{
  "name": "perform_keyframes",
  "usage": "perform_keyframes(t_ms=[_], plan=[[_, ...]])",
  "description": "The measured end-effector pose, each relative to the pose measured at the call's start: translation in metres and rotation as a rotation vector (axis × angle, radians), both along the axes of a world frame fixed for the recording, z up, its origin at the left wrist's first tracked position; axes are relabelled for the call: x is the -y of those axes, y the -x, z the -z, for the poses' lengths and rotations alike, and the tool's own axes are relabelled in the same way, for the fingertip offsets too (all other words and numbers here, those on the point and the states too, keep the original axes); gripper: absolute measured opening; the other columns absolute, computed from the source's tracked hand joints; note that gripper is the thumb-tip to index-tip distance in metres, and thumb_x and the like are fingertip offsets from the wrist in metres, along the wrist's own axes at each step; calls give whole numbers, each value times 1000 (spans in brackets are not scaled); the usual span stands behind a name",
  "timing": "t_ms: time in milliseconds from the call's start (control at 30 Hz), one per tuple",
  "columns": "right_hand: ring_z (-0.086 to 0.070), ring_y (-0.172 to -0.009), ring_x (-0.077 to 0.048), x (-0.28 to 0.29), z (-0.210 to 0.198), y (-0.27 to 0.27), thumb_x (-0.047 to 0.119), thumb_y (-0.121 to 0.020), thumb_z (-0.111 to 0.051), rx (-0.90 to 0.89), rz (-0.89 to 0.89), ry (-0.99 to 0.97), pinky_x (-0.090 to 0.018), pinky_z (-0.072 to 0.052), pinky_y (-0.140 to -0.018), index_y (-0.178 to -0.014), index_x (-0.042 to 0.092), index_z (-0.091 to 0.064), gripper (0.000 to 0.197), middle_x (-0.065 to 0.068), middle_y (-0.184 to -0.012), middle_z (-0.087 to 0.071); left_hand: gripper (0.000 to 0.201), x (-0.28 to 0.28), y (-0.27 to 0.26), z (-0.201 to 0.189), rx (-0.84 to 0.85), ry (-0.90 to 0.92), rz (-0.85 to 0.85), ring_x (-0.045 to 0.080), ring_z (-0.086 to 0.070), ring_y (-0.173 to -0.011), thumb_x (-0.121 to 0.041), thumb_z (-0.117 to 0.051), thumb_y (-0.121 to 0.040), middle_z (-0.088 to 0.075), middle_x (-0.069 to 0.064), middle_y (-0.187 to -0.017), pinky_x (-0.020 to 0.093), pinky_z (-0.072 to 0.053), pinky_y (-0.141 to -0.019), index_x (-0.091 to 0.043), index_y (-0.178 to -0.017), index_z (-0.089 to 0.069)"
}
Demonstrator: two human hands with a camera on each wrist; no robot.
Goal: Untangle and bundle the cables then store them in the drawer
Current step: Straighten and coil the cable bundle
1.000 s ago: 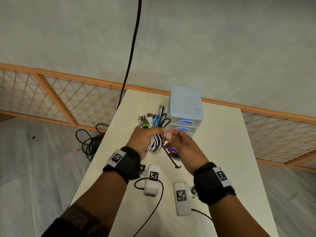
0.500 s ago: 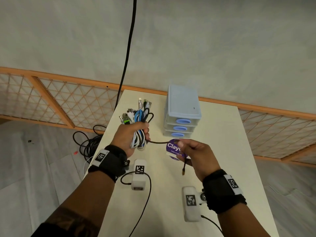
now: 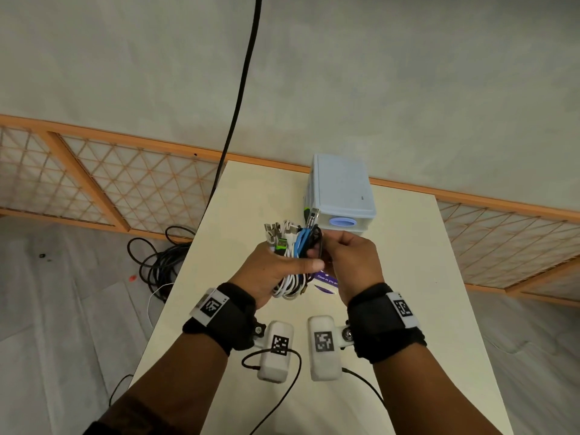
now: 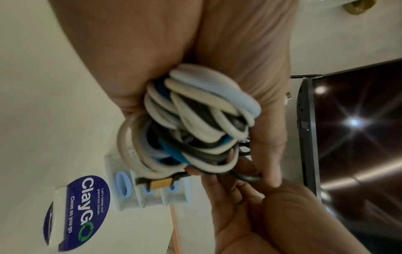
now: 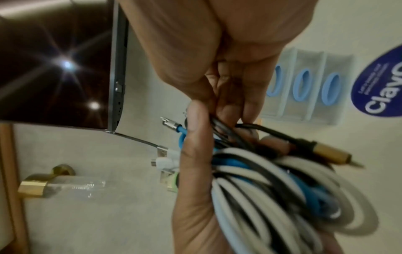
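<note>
left hand [image 3: 270,271] fingers curled gripping, right hand [image 3: 351,262] pinching alongside

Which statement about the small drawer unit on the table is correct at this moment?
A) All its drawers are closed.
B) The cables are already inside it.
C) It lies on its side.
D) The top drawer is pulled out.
A: in the right wrist view all three fronts of the drawer unit sit flush, and the cable bundle is outside it, gripped in the left hand.

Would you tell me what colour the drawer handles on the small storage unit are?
Light blue oval drawer handles, clearest in the right wrist view.
</note>
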State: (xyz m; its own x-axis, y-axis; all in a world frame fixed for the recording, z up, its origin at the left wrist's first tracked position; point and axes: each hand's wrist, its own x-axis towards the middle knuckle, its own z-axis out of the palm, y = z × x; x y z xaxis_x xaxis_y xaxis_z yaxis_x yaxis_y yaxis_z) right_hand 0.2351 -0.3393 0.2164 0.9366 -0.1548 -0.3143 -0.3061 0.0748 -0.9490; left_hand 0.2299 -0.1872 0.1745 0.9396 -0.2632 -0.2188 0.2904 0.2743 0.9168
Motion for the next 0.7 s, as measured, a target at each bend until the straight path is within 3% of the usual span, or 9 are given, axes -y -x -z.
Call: perform_keyframes(t_ms=[133,233,300,367,500,600,700], plan=[[-68,-87,-31,-3,-4,0,5,-99,-52,-19,-87,-114,-47,-55,-90,-104,-8,-70,23,-19,-86,-75,42,-5,-7,5,-26,-19,-62,35,-73,-93,-10,-87,-68,-75,27,-106,49,-59,-92,0,-107,-78],[-71,-97,-28,1,-6,0,13,-101,-58,2,-175,-160,-40,-58,-95,-113,-6,-69,25,-26,-105,-74,35,-10,-15,8,-54,-26,-59,30,-71,-78,-6,-81,-69,-75,21,-89,44,-57,-77,3,-103,-77],[-73,-101,-30,2,-5,0,13,-98,-62,13,-219,-162,-37,-59,-93,-114,-4,-69,25,-27,-107,-73,31,-13,-19,9,-53,-51,-53,28,-70,-74,-7,-79,-69,-74,16,-83,45,-55,-77,-1,-100,-78],[-73,-102,-37,2,-3,0,9,-93,-69,33,-208,-110,-40,-60,-92,-114,-5,-68,25,-25,-104,-75,40,-13,-22,13,-48,-54,-33,29,-72,-83,-10,-81,-66,-75,18,-90,46,-58,-84,-2,-105,-78],[-73,-93,-41,3,3,-2,5,-86,-76,69,-104,-24,-40,-63,-82,-109,-8,-68,28,-25,-96,-76,48,-3,-27,23,-45,-21,-16,40,-73,-101,-13,-83,-65,-75,26,-107,50,-57,-95,-2,-112,-76],[-73,-73,-30,6,12,-3,7,-85,-78,100,-47,57,-35,-61,-67,-103,-4,-71,22,-21,-88,-77,38,7,-28,28,-83,28,-26,40,-73,-92,-2,-80,-70,-73,27,-99,47,-59,-85,0,-108,-76],[-73,-72,-27,10,27,-5,13,-82,-82,112,9,117,-38,-60,-68,-96,5,-74,18,-14,-83,-78,35,20,-28,31,-125,46,-51,36,-70,-79,5,-72,-72,-69,26,-90,40,-57,-72,6,-107,-73]])
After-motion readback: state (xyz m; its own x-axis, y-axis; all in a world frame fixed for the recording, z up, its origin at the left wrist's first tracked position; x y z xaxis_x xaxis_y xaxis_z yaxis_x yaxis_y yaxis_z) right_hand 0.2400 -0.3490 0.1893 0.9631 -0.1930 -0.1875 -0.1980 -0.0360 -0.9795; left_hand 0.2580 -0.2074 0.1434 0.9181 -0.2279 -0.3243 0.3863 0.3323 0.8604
